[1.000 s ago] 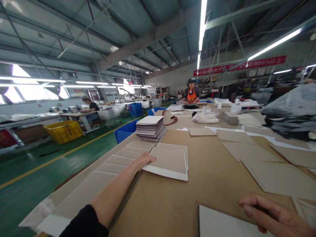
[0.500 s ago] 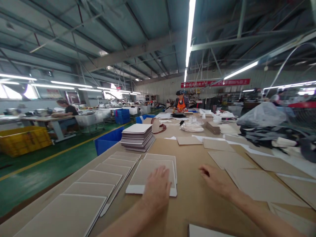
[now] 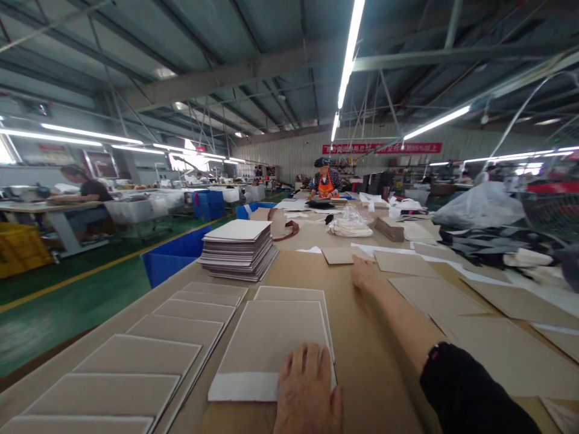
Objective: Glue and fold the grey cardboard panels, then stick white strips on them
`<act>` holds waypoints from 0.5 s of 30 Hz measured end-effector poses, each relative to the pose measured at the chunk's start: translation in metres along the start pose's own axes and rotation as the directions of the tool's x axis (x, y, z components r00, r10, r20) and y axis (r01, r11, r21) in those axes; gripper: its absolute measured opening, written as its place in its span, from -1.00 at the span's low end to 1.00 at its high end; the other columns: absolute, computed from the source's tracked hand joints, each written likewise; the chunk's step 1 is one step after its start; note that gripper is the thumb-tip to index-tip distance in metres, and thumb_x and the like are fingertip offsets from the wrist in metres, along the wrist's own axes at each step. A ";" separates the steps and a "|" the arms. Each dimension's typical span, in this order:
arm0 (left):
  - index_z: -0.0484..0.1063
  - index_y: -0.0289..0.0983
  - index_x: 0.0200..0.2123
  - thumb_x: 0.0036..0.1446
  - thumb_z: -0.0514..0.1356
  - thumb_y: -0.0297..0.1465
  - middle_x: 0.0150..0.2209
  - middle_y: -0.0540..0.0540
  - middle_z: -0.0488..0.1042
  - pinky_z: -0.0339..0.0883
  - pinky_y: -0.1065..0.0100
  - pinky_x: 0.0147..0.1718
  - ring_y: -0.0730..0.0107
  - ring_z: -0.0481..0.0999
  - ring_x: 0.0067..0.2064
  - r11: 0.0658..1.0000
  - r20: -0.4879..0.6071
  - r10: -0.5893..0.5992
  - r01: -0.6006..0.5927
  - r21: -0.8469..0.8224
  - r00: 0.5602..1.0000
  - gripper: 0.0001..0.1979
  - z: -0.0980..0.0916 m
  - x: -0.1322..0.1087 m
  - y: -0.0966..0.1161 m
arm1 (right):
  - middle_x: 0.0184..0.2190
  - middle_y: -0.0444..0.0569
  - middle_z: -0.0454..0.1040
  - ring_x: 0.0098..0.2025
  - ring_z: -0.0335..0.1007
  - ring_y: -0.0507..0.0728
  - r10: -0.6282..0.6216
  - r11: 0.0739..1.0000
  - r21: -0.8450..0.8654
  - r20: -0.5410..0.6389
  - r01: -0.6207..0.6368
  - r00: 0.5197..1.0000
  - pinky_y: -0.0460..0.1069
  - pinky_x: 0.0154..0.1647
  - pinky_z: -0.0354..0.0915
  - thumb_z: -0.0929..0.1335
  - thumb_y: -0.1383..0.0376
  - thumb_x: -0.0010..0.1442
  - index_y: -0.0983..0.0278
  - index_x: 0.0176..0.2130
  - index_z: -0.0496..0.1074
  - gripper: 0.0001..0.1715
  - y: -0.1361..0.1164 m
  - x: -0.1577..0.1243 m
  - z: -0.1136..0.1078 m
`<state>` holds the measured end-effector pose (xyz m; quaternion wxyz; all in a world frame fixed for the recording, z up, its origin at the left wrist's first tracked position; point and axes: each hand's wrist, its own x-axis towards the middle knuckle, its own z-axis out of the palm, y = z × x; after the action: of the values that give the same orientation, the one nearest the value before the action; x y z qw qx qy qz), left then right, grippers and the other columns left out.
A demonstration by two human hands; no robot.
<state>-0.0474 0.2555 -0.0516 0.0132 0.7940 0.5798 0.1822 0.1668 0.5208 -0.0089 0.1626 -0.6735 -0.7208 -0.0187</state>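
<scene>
**One hand on a board, the other stretched out to a second**

My left hand (image 3: 308,389) lies flat, palm down, fingers slightly apart and clamped on nothing, over the near right corner of a grey-brown board (image 3: 275,337). That board shows a white band along its near edge and lies on the desk (image 3: 366,386) over another, whose far and right edges peep out. To its left, a row of overlapping boards (image 3: 140,355) with pale rims runs away from me along the desk.

On my right, a black sleeve (image 3: 470,386) covers part of my outstretched arm, beside big loose sheets (image 3: 511,349). Farther out, my right hand (image 3: 365,276) has its fingertips at the right end of a small panel (image 3: 338,255); I cannot tell whether they pinch it.

Left of that panel stands a tall stack (image 3: 239,253), its top pale, with a blue bin (image 3: 169,256) beside the desk's edge. Off to the right, a clear plastic bag (image 3: 482,205) sits by dark material (image 3: 474,241). At the far end is a person in an orange apron (image 3: 329,184), with a red banner (image 3: 384,147) beyond.
</scene>
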 end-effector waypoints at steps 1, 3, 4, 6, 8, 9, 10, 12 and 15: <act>0.36 -0.29 0.21 0.17 0.10 -0.14 0.19 -0.36 0.39 0.20 -0.29 0.14 -0.28 0.31 0.22 1.000 0.018 0.008 -0.008 0.001 1.000 -0.41 0.004 0.001 -0.003 | 0.15 0.10 0.32 0.10 0.33 0.26 0.011 1.000 -0.008 -0.002 -0.011 1.000 0.25 0.09 0.32 0.36 0.18 0.35 0.26 0.16 0.34 -0.57 -0.001 0.007 0.003; 0.34 -0.26 0.23 0.14 0.14 -0.13 0.22 -0.36 0.36 0.21 -0.32 0.13 -0.33 0.30 0.23 0.999 0.041 0.030 -0.031 0.011 0.999 -0.38 0.013 0.003 -0.011 | 0.15 0.10 0.32 0.10 0.33 0.26 0.037 0.999 -0.019 -0.009 -0.037 0.999 0.24 0.08 0.32 0.36 0.19 0.36 0.25 0.17 0.33 -0.57 -0.004 0.020 0.008; 0.33 -0.24 0.24 0.11 0.17 -0.14 0.23 -0.35 0.35 0.23 -0.32 0.12 -0.34 0.29 0.23 0.999 0.048 0.044 -0.045 0.018 0.998 -0.36 0.019 0.003 -0.015 | 0.15 0.10 0.31 0.09 0.33 0.26 0.045 0.999 -0.024 -0.005 -0.045 0.999 0.24 0.08 0.33 0.35 0.19 0.36 0.25 0.18 0.32 -0.56 -0.005 0.026 0.011; 0.31 -0.20 0.25 0.04 0.24 -0.18 0.23 -0.34 0.34 0.27 -0.30 0.10 -0.35 0.30 0.22 0.996 0.061 0.079 -0.081 0.032 0.995 -0.32 0.029 0.004 -0.023 | 0.15 0.11 0.31 0.08 0.34 0.26 0.060 0.998 -0.033 0.013 -0.059 0.998 0.23 0.07 0.34 0.36 0.18 0.36 0.26 0.19 0.30 -0.53 -0.007 0.036 0.018; 0.31 -0.17 0.25 -0.01 0.29 -0.20 0.23 -0.31 0.35 0.30 -0.27 0.09 -0.33 0.32 0.21 0.995 0.047 0.091 -0.093 0.043 0.995 -0.29 0.039 0.004 -0.026 | 0.15 0.12 0.31 0.07 0.35 0.27 0.078 0.996 -0.048 0.043 -0.075 0.996 0.24 0.06 0.34 0.36 0.17 0.35 0.27 0.21 0.28 -0.50 -0.007 0.045 0.025; 0.33 -0.14 0.24 -0.01 0.31 -0.19 0.22 -0.29 0.37 0.31 -0.25 0.09 -0.31 0.33 0.20 0.996 0.021 0.075 -0.076 0.049 0.997 -0.30 0.042 0.004 -0.026 | 0.15 0.13 0.31 0.07 0.35 0.27 0.082 0.995 -0.057 0.060 -0.079 0.995 0.24 0.06 0.34 0.36 0.17 0.35 0.28 0.21 0.28 -0.49 -0.007 0.048 0.028; 0.36 -0.12 0.21 -0.01 0.31 -0.17 0.20 -0.26 0.39 0.31 -0.22 0.10 -0.29 0.35 0.20 0.997 -0.013 0.046 -0.045 0.054 0.999 -0.33 0.044 0.003 -0.025 | 0.15 0.12 0.31 0.08 0.35 0.27 0.084 0.995 -0.067 0.076 -0.079 0.994 0.25 0.06 0.34 0.37 0.17 0.35 0.28 0.21 0.28 -0.48 -0.007 0.051 0.031; 0.42 -0.08 0.16 0.02 0.31 -0.13 0.18 -0.21 0.43 0.29 -0.17 0.12 -0.22 0.37 0.19 0.998 -0.074 -0.018 0.022 0.058 0.997 -0.40 0.045 0.003 -0.020 | 0.15 0.12 0.30 0.09 0.33 0.28 0.071 0.994 -0.085 0.098 -0.063 0.993 0.26 0.07 0.32 0.37 0.16 0.34 0.28 0.21 0.28 -0.48 -0.006 0.054 0.034; 0.43 -0.09 0.15 0.02 0.30 -0.10 0.18 -0.18 0.43 0.24 -0.12 0.16 -0.18 0.34 0.20 0.998 -0.063 -0.060 0.062 0.029 0.996 -0.40 0.035 0.002 -0.011 | 0.14 0.12 0.31 0.08 0.34 0.28 0.037 0.994 -0.109 0.113 -0.024 0.993 0.26 0.07 0.32 0.37 0.16 0.34 0.28 0.20 0.28 -0.48 -0.003 0.051 0.031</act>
<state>-0.0461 0.2674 -0.0858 -0.0115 0.7699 0.6068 0.1972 0.1550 0.5772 -0.0244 0.0847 -0.6922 -0.7165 -0.0162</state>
